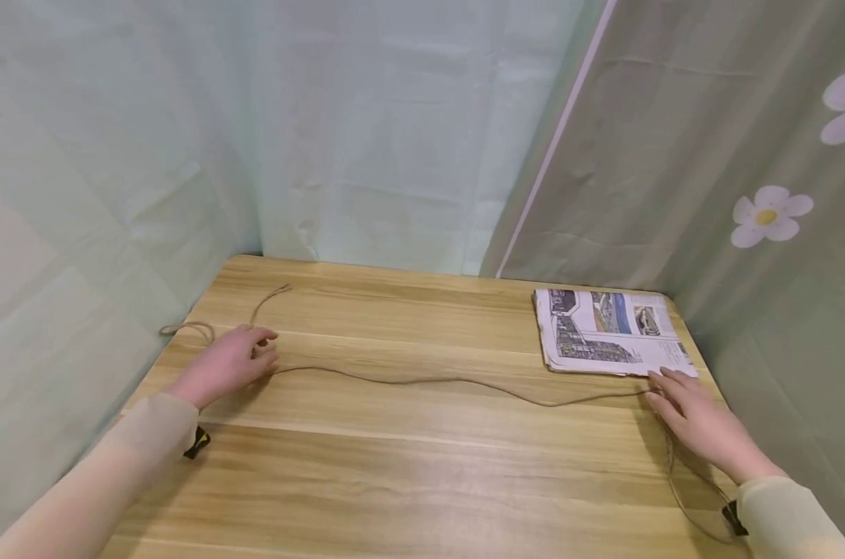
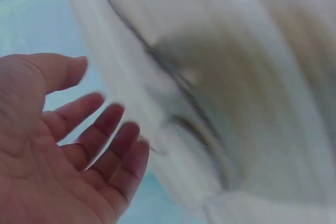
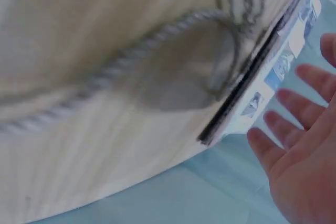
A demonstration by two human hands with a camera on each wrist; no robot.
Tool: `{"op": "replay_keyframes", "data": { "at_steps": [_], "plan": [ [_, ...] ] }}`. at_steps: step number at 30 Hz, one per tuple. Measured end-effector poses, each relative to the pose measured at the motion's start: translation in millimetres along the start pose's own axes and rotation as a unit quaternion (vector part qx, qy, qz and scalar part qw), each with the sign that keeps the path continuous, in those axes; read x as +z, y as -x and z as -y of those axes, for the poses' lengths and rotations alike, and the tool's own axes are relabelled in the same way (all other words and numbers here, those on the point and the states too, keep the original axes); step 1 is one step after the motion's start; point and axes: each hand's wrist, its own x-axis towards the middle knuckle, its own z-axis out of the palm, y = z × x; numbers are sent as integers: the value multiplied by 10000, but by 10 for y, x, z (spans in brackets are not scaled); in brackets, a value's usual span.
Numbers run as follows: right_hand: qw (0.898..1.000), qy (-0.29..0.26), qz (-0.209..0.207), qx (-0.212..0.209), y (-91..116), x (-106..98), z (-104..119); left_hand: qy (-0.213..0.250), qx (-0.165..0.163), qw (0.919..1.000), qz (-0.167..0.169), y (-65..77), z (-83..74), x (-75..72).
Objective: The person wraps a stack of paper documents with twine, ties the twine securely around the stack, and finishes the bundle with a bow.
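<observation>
A thin brown twine (image 1: 548, 404) runs in a wavy line across the wooden table between the two hands. My left hand (image 1: 230, 361) hovers at its left stretch, fingers loosely bent; in the left wrist view the palm is bare and the twine (image 2: 170, 72) lies beyond the fingertips. Past that hand, a loop and a loose end of the twine stick out. My right hand (image 1: 702, 419) is over the twine's right part, its fingers spread and holding nothing. Under the right forearm the twine curves back toward the front; the right wrist view shows a twisted loop (image 3: 126, 59).
A folded newspaper (image 1: 607, 334) lies at the table's back right, just beyond the right fingertips. Pale curtains (image 1: 408, 140) hang round the wooden table (image 1: 394, 481), with flowers printed on the right one. Black bands (image 1: 734, 518) show at both wrists.
</observation>
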Motion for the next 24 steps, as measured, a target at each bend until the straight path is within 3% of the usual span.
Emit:
{"op": "replay_keyframes", "data": {
  "at_steps": [5, 13, 24],
  "plan": [
    [9997, 82, 174, 174, -138, -87, -58, -637, 576, 9963, -40, -89, -352, 12],
    [9981, 0, 494, 379, -432, -109, -143, -1087, 1796, 9774, 233, -232, -984, 274],
    [9957, 37, 616, 690, -634, -59, -281, -1387, 2681, 9503, 758, -363, -1693, 645]
  ]
}}
